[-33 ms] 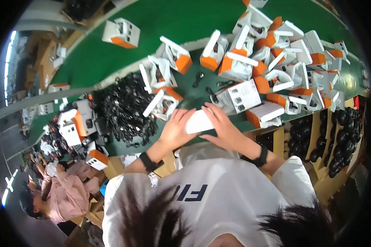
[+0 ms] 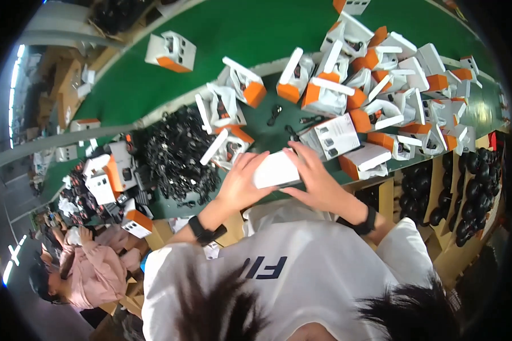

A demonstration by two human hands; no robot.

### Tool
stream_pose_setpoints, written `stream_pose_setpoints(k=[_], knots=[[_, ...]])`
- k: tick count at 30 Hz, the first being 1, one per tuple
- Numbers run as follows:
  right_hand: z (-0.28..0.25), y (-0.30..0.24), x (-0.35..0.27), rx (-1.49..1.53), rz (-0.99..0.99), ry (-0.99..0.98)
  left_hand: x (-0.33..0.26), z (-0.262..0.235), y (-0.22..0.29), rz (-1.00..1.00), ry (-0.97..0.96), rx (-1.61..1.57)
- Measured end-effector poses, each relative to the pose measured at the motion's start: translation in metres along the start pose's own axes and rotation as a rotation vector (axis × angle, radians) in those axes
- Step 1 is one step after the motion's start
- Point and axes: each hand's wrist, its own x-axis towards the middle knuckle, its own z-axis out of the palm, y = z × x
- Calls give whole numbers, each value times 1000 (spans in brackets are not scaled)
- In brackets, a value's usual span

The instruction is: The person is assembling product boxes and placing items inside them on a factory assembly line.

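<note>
At the near edge of the table I hold a closed white box (image 2: 276,170) between my two hands. My left hand (image 2: 242,181) grips its left end, fingers along the far side. My right hand (image 2: 313,177) closes on the right end, its thumb near the front edge. A darker strip shows along the box's near lower edge. Just beyond my left fingers stands an open white and orange box (image 2: 231,149). Past my right fingers, a white printed carton (image 2: 336,135) lies beside a black coiled cable (image 2: 292,134).
Black cables form a large pile (image 2: 179,153) on the left. Open white and orange boxes (image 2: 324,94) crowd the right side. A green conveyor belt (image 2: 227,34) runs behind the table. Round black items (image 2: 476,187) fill bins at lower right. A co-worker in pink (image 2: 100,273) sits at left.
The white box has tilted slightly in my hands, so its darker near lower edge now shows. My right hand has shifted a little. The surrounding boxes keep their arrangement.
</note>
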Motion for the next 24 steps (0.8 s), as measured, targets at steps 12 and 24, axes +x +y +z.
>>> stream_pose_setpoints(k=[12,24], knots=[[-108,-14,-66,-81,348,320,299,-165,-75,178,394,180],[-61,-9,-89,-39,422,441,418,-55,-223,193,235,158]])
